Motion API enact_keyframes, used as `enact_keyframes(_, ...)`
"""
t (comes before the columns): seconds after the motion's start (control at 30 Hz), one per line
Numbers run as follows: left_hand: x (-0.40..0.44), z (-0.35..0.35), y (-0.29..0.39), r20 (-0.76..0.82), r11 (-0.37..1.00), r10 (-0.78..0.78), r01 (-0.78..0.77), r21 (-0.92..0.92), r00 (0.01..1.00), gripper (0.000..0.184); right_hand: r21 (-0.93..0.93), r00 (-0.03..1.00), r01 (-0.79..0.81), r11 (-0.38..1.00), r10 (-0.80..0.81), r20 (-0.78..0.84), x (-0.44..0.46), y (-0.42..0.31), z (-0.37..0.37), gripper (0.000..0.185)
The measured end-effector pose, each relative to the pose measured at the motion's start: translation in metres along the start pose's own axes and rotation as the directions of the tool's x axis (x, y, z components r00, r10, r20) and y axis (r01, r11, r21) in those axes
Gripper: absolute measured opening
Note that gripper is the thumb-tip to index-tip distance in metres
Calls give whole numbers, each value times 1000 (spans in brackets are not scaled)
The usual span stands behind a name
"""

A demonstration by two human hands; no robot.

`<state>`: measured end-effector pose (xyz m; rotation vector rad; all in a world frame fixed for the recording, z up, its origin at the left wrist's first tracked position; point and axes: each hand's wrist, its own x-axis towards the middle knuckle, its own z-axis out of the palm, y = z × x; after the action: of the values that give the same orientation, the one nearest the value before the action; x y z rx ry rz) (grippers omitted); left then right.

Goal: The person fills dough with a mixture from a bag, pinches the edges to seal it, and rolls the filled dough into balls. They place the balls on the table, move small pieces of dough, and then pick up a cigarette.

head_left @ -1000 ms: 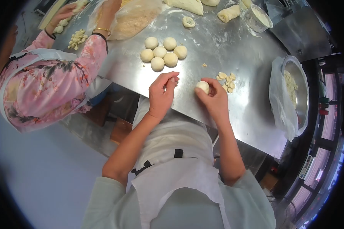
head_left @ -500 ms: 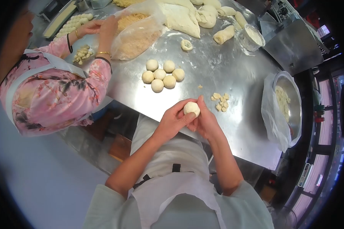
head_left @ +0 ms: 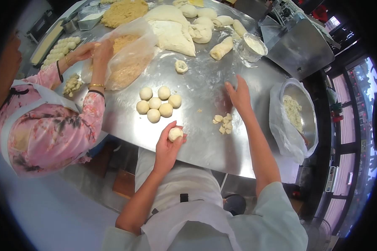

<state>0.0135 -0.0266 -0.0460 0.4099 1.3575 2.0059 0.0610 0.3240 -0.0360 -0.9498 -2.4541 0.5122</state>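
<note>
Left hand [head_left: 166, 147] cups a dough ball [head_left: 175, 134] near the counter's [head_left: 201, 148] front edge, fingers curled, likely to keep it round. Right hand [head_left: 241, 99] free, fingers spread, near dough bits [head_left: 227, 125]. Seven balls [head_left: 155, 103] clustered, probably saving space.

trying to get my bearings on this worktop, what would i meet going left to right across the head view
Pile of small dough pieces beside the co-worker → left hand holding a round dough ball → smaller cluster of dough lumps → plastic-draped steel bowl.
</note>
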Motion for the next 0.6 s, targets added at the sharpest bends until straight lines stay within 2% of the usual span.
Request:
enact_keyframes(0.07, -2, 4, -3, -17, 999, 26, -25, 47, 1000, 50, -211, 995, -2, 977, -20, -98, 17, 36, 19, 66)
enact_keyframes(0.13, -4, 5, -8, 10, 972, 87, -87, 218, 996, 49, -418, 986, -52, 907, -19, -163, 26, 54, 29, 65)
enact_keyframes(0.2, -4, 5, -9, 52, 916, 129, -139, 376, 990, 48, -363, 991, -44, 931, -5, -132, 37, 58, 33, 62)
enact_keyframes(0.33, 0, 16, -3, -51, 986, 50, -41, 160, 997, 46, -337, 988, 21, 941, -71, -139, 44, 53, 41, 61)
enact_keyframes(0.43, 0, 21, -4, -35, 955, 101, -87, 285, 994, 45, -335, 981, 33, 941, -94, -168, 43, 53, 38, 58)
enact_keyframes(0.53, -1, 20, -8, 66, 780, 290, -275, 563, 955, 43, -311, 984, 30, 950, -83, -158, 44, 55, 39, 58)
enact_keyframes(0.6, 0, 25, -6, 41, 797, 291, -266, 542, 956, 43, -284, 986, 28, 958, -73, -147, 44, 55, 38, 58)
